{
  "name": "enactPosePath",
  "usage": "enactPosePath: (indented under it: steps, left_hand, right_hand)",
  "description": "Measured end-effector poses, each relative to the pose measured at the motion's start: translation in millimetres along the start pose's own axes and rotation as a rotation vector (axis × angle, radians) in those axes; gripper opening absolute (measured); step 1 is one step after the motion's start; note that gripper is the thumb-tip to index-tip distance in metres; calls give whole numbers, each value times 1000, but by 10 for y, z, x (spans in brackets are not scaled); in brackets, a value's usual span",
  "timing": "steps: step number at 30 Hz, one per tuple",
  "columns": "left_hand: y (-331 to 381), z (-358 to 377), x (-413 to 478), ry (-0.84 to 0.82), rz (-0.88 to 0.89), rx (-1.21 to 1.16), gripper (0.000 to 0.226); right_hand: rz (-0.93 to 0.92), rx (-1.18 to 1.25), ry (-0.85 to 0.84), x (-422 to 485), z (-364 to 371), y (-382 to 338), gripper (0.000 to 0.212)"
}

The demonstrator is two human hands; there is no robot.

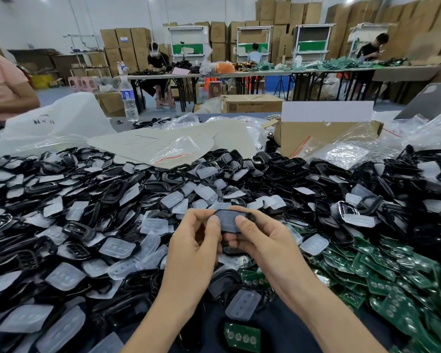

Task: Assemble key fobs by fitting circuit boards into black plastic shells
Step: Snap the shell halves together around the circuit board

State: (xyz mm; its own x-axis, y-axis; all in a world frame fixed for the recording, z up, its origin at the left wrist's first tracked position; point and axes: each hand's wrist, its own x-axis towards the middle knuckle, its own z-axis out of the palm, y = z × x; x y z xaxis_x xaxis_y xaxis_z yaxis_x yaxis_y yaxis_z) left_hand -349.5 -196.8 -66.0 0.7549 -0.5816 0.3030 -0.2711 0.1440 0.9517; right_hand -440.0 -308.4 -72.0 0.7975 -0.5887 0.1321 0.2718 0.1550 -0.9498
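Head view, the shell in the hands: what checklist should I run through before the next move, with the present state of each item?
1. Grip on the black shell: ok, left hand and right hand both pinch it, thumbs on top.
2. Shell raised off the heap of parts: ok.
3. A board seated inside it: cannot tell, its face looks grey and fingers cover the edges.
4. Boards close by: ok, green circuit boards lie piled beside the right hand.
5. A hand free to fetch one: not ok, both hold the shell.
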Motion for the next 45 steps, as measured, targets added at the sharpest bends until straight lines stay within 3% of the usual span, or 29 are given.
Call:
enactPosePath:
  steps: [21,26,33,41,45]
  left_hand:
    - [-18,6,-15,-73,73,40,7]
    - [-30,-9,0,-59,92,56,15]
    - [-51,-8,-16,-80,122,112,11]
    - [-115,-21,-10,-103,197,336,11]
    - [-112,-23,-24,-103,226,324,21]
  right_hand:
    - [-22,-96,64,-36,-12,-71,12]
    - [-18,-65,43,-36,-8,-51,22]
    - [-1,-61,96,-38,9,-66,12]
    - [2,-203,174,-70,42,-79,14]
    - [-29,-292,181,-85,42,-80,16]
